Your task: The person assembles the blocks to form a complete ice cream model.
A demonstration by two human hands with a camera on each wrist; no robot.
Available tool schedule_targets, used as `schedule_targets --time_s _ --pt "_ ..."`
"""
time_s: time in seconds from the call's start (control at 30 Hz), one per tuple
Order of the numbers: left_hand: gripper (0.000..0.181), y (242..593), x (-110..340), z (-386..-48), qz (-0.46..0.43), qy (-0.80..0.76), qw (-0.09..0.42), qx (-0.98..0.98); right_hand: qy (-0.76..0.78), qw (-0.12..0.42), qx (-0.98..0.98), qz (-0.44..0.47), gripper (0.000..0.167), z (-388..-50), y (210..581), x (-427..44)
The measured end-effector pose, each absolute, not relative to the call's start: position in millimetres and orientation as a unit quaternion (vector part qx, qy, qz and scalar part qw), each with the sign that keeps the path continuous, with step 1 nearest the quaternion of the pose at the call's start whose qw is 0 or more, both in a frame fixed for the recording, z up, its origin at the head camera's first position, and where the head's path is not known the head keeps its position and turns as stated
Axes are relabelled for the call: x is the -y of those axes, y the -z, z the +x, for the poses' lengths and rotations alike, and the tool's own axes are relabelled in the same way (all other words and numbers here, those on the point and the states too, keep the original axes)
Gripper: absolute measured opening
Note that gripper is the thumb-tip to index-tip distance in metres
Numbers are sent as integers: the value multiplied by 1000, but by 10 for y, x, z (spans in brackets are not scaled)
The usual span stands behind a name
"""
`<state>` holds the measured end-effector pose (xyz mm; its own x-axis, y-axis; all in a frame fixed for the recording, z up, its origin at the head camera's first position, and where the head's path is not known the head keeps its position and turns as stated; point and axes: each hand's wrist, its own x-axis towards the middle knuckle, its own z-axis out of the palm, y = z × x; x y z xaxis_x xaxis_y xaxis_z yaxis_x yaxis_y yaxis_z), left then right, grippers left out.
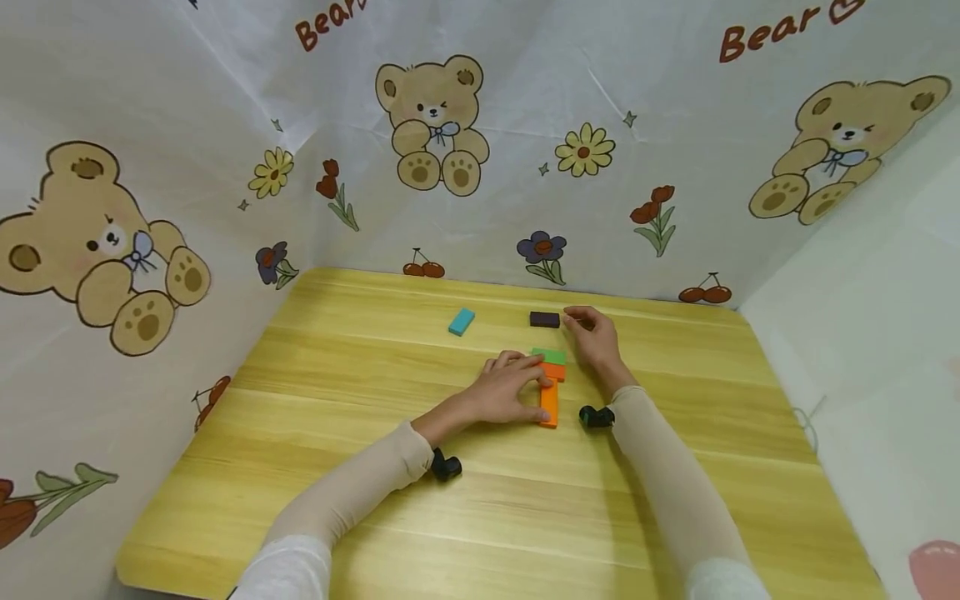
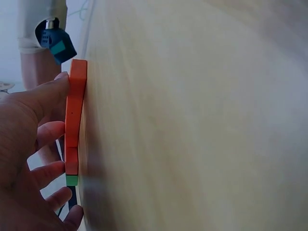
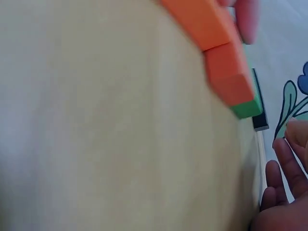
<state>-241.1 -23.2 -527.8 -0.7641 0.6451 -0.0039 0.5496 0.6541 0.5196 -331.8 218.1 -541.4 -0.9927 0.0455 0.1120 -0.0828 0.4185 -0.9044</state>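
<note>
An orange block (image 1: 550, 404) lies lengthwise on the table, its far end against a second orange block (image 1: 555, 372) set crosswise. Behind that is a green block (image 1: 553, 356). My left hand (image 1: 512, 390) rests its spread fingers on these blocks, the thumb at the near end of the lengthwise one, as the left wrist view also shows at the thumb (image 2: 53, 91). A dark block (image 1: 544, 319) lies beyond the green one. My right hand (image 1: 596, 337) is just right of the dark block, fingers loosely bent, holding nothing; it appears apart from the block.
A blue block (image 1: 462, 322) lies left of the dark one, towards the back. The wooden table (image 1: 360, 375) meets a cloth backdrop printed with bears (image 1: 435, 125). A black wrist camera (image 1: 596, 417) sits at the right sleeve, another (image 1: 447, 467) at the left.
</note>
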Motion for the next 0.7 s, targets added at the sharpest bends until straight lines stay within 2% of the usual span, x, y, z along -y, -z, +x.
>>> schedule_targets --time_s 0.17,0.43,0.7 --pt "50 5275 223 -2419 326 -255 91 -906 -549 58 834 11 34 -3403 5371 -2149" --pt "49 5269 232 -2421 329 -262 93 -903 -489 0 872 -36 34 -3483 5302 -2080" --pt "48 5269 226 -2410 325 -259 95 -905 -430 -1 903 -25 30 -3531 5314 -2055"
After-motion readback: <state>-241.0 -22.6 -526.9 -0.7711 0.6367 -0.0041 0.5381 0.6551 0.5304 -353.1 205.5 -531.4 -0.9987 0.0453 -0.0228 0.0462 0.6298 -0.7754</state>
